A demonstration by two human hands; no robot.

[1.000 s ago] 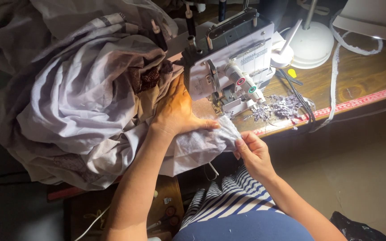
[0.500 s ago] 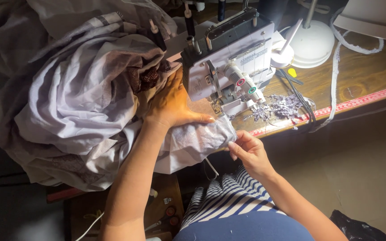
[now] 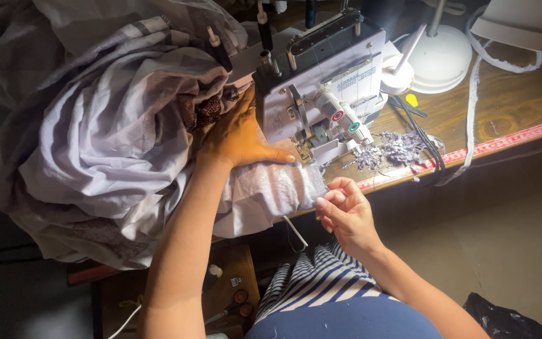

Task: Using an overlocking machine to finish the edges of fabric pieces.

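A large heap of pale lilac-grey fabric [image 3: 108, 132] covers the left of the wooden table [image 3: 509, 107]. My left hand [image 3: 236, 135] lies flat on the cloth right beside the white overlock sewing machine [image 3: 321, 81], its thumb pointing at the presser foot. My right hand [image 3: 345, 210] pinches the near edge of the fabric strip [image 3: 277, 188] at the table's front edge, just below the machine. A thin pale cord [image 3: 296, 232] hangs down under that hand.
Fabric trimmings [image 3: 396, 147] lie to the right of the machine. A white lamp base [image 3: 437, 59] stands at the back right, with a white strap [image 3: 472, 100] and dark cables [image 3: 421, 135] near it. A red tape measure [image 3: 503, 141] runs along the table edge.
My right hand has slid left and down along the fabric edge, bunching the cloth nearer the machine. My left hand has stayed pressed on the cloth by the presser foot.
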